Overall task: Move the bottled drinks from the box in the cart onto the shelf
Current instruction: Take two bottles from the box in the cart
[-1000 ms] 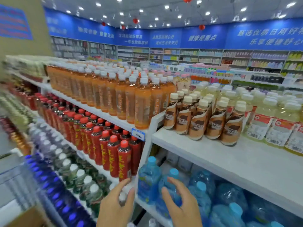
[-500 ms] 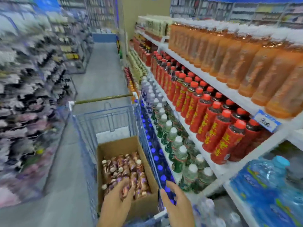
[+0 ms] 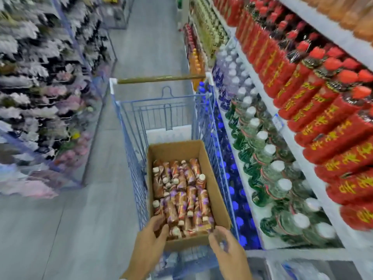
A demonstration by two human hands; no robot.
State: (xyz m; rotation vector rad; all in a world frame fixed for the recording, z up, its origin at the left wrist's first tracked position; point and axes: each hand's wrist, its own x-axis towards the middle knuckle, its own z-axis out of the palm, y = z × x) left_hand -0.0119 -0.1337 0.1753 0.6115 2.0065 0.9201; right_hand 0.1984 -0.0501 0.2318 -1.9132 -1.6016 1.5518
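An open cardboard box (image 3: 217, 190) sits in a blue wire cart (image 3: 133, 178) and holds several brown bottled drinks (image 3: 181, 190) with white caps, lying on their sides. My left hand (image 3: 149, 245) reaches over the box's near edge, its fingers touching the nearest bottles. My right hand (image 3: 228, 251) hovers at the box's near right corner with fingers loosely curled and nothing in it. The shelf (image 3: 292, 142) runs along the right of the cart.
The shelf rows hold red-labelled bottles (image 3: 314, 110), green bottles with white caps (image 3: 268, 170) and blue-capped bottles (image 3: 234, 190) lowest. A rack of hanging goods (image 3: 40, 98) lines the left. The grey aisle floor (image 3: 84, 229) lies between. The cart handle (image 3: 159, 79) is at the far end.
My view swung from the shelf down to the cart. Both hands moved to the box; the left now reaches into it among the bottles.
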